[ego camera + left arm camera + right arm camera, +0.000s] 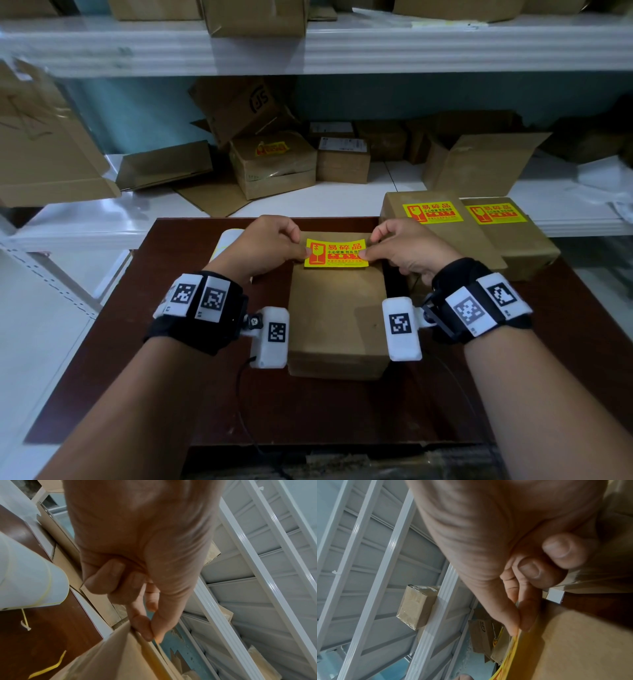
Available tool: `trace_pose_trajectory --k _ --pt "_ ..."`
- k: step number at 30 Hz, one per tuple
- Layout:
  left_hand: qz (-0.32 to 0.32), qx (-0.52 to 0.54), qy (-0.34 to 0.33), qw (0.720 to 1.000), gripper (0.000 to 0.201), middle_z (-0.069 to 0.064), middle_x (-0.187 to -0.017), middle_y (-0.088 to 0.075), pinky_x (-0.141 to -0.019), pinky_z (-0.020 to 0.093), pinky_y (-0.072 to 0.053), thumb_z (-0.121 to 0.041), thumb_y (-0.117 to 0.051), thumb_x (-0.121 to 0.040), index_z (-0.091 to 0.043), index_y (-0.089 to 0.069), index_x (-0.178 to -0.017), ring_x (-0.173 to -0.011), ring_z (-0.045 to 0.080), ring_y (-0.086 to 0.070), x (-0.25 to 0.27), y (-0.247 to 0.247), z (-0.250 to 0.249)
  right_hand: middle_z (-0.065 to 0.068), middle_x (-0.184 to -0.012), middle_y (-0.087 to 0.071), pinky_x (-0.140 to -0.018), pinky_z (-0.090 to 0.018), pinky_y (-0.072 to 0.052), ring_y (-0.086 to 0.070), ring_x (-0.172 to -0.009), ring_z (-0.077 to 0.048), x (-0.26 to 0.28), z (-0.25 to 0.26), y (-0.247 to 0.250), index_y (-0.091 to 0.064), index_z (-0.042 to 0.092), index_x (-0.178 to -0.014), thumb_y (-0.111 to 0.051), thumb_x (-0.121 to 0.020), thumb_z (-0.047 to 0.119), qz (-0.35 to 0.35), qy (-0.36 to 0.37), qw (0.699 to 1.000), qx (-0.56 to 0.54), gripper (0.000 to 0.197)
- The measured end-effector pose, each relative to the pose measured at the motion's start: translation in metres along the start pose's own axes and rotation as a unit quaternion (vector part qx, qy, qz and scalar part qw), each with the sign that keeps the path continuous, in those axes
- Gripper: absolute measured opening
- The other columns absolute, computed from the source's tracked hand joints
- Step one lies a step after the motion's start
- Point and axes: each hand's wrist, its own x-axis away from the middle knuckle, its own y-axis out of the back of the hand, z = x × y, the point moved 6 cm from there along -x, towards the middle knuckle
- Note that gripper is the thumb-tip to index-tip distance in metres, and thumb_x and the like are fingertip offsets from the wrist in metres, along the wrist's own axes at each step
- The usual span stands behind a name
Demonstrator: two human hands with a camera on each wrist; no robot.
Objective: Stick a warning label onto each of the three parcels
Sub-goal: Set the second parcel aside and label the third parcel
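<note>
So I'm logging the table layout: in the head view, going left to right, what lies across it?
White label roll → left hand → yellow warning label → right hand → two labelled brown parcels.

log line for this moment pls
step: third label going on | left hand and right hand: pinch yellow label over middle parcel | labelled parcels: two

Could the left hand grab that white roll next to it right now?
Probably not yet. The roll sits close by the left hand with nothing between, but that hand and the right hand are both pinching the label.
</note>
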Motion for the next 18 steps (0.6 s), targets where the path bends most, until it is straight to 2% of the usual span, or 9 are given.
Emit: trace_pose_trajectory --k 4,10,18 --pt "0.002 -0.008 -0.003 1.000 0.024 -0.007 -0.053 -0.054 -0.064 0.025 -0.041 -0.012 -0.082 -0.078 -0.018 -0.059 -0.075 -0.062 0.011 -0.049 -0.0011 0.0008 0.0015 0.000 -0.077 -0.059 -0.035 -0.017 -0.029 -0.043 -0.054 -0.009 0.0002 0.0012 -0.0013 -0.061 0.016 -0.088 -0.082 -0.079 0.012 0.005 0.000 1.000 0.002 0.024" --pt "-0.007 -0.003 -0.008 1.000 0.028 -0.012 -0.047 -0.051 -0.057 0.022 -0.038 -0.012 -0.083 -0.076 -0.021 -0.057 -0.069 -0.057 0.010 -0.044 -0.0020 0.0014 0.0038 0.003 -0.069 -0.056 -0.036 -0.019 -0.028 -0.041 -0.050 -0.009 0.0006 0.0011 -0.0015 -0.059 0.016 -0.090 -0.083 -0.078 0.011 0.006 -0.003 1.000 -0.002 0.027" --pt "0.006 0.001 -0.016 1.000 0.028 -0.009 -0.049 -0.047 -0.063 0.026 -0.038 -0.011 -0.082 -0.077 -0.020 -0.057 -0.069 -0.057 0.013 -0.040 -0.0037 -0.0014 0.0068 -0.002 -0.077 -0.057 -0.038 -0.021 -0.028 -0.040 -0.055 -0.011 0.0003 0.0012 -0.0021 -0.059 0.016 -0.092 -0.083 -0.078 0.012 0.003 -0.005 1.000 -0.001 0.028"
